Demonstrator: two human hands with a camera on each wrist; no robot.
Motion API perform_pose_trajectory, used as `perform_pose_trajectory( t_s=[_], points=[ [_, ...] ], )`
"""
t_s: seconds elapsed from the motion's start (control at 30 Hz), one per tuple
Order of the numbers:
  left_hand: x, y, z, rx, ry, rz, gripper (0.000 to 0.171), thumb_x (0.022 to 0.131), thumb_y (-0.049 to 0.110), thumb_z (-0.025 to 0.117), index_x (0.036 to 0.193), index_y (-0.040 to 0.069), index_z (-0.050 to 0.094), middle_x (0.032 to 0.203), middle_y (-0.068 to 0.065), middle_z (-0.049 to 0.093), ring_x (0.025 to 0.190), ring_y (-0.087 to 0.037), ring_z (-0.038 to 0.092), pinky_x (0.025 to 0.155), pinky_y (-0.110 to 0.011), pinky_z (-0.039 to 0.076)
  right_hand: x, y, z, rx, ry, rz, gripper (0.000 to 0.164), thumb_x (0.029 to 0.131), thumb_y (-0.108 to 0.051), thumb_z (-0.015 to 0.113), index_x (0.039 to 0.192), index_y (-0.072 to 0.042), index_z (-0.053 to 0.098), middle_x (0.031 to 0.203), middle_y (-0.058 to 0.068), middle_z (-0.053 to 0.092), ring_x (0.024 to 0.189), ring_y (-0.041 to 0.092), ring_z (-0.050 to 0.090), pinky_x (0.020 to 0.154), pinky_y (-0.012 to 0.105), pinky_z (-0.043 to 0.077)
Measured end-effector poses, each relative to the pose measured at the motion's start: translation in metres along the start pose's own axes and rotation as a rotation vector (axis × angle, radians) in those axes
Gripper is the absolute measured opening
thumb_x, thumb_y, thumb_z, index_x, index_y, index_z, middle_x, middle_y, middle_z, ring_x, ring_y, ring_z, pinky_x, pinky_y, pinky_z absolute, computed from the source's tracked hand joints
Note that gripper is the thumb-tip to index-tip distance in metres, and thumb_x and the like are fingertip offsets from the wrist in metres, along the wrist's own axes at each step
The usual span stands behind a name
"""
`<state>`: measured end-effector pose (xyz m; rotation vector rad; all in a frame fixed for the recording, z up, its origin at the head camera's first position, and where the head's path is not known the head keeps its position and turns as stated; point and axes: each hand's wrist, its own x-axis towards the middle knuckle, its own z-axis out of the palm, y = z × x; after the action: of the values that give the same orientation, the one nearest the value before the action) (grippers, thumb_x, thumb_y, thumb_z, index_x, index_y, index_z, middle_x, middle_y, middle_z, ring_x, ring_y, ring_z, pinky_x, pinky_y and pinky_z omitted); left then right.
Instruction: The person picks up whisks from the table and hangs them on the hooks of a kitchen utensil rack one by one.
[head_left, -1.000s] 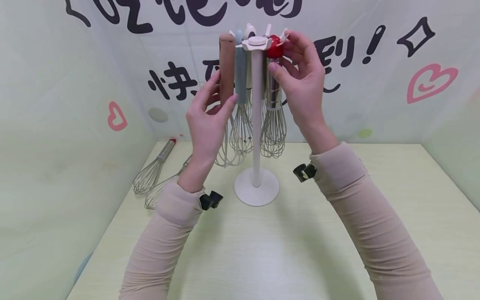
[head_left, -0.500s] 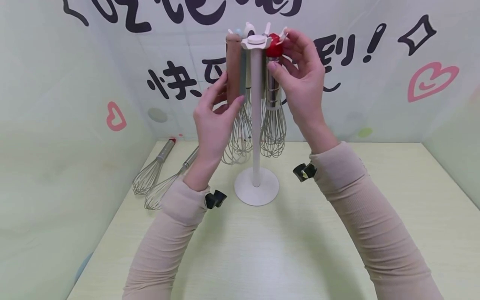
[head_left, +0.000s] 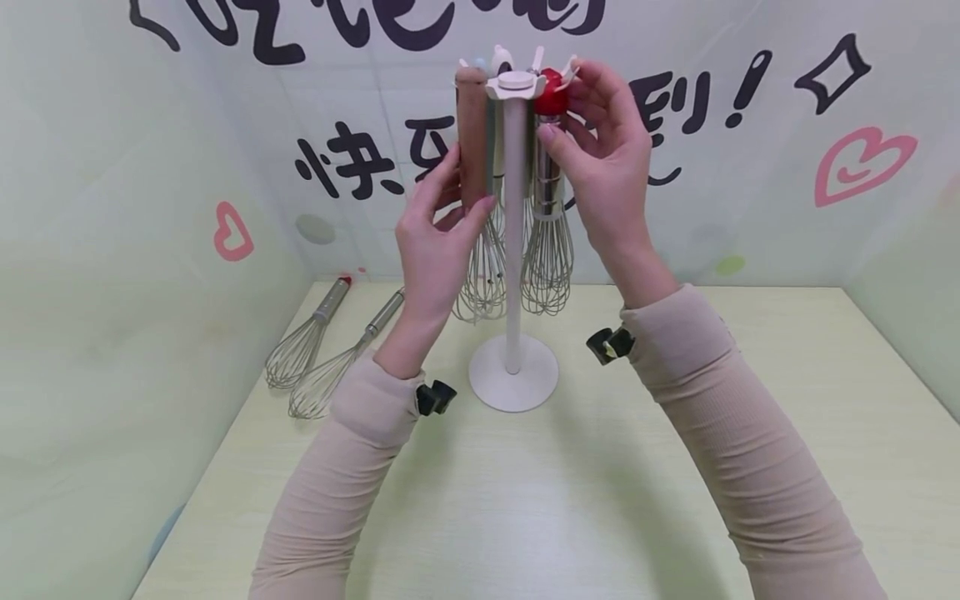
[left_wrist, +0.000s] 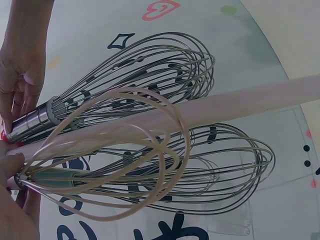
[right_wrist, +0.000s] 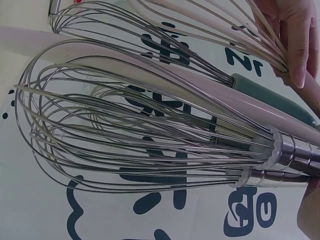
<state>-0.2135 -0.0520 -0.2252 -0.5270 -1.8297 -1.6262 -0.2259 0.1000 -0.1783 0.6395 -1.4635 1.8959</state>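
In the head view my left hand [head_left: 438, 242] grips the brown handle of a whisk [head_left: 472, 137], upright just left of the white rack's [head_left: 513, 250] pole. Its pale, thick wires [left_wrist: 184, 125] spread across the left wrist view. My right hand [head_left: 611, 162] pinches a steel whisk with a red end [head_left: 551, 96], thumb on its handle and fingertips at a rack hook. That whisk hangs wires down on the right side. Behind the brown handle hangs a whisk with a blue-green handle [right_wrist: 275, 99], mostly hidden in the head view.
Two steel whisks lie on the table at the back left, one with a red tip [head_left: 300, 337] and one [head_left: 371, 329] partly behind my left forearm. The rack's round base [head_left: 513, 392] stands on the pale table [head_left: 525, 492]. A printed cloth backdrop [head_left: 750, 208] rises behind.
My left hand has moved right with the brown-handled whisk, bringing it close to the rack and over the blue-green handle. My right hand stays at the red-ended whisk.
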Motion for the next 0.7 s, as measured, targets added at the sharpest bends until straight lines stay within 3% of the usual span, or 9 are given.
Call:
perform_pose_trajectory(
  t_s=[0.37, 0.7],
  points=[
    [-0.006, -0.011, -0.004, 0.011, -0.027, -0.028, 0.050, 0.087, 0.008, 0.068, 0.134, 0.003, 0.053, 0.123, -0.017, 0.061, 0.104, -0.024, 0.064, 0.092, -0.026, 0.056, 0.000, 0.000, -0.001, 0.001, 0.009, 0.005, 0.047, 0.081, 0.012, 0.063, 0.127, 0.008, 0.050, 0.108, 0.004, 0.060, 0.103, 0.020, 0.059, 0.103, 0.031, 0.049],
    [-0.015, -0.034, -0.021, 0.103, 0.005, -0.074, 0.030, 0.099, 0.012, 0.049, 0.122, -0.003, 0.060, 0.113, -0.019, 0.066, 0.102, -0.028, 0.064, 0.089, -0.030, 0.056, 0.001, -0.001, -0.001, 0.020, 0.003, 0.025, 0.047, 0.081, 0.013, 0.062, 0.126, 0.007, 0.051, 0.108, 0.004, 0.060, 0.103, 0.020, 0.058, 0.103, 0.031, 0.049]
  ],
)
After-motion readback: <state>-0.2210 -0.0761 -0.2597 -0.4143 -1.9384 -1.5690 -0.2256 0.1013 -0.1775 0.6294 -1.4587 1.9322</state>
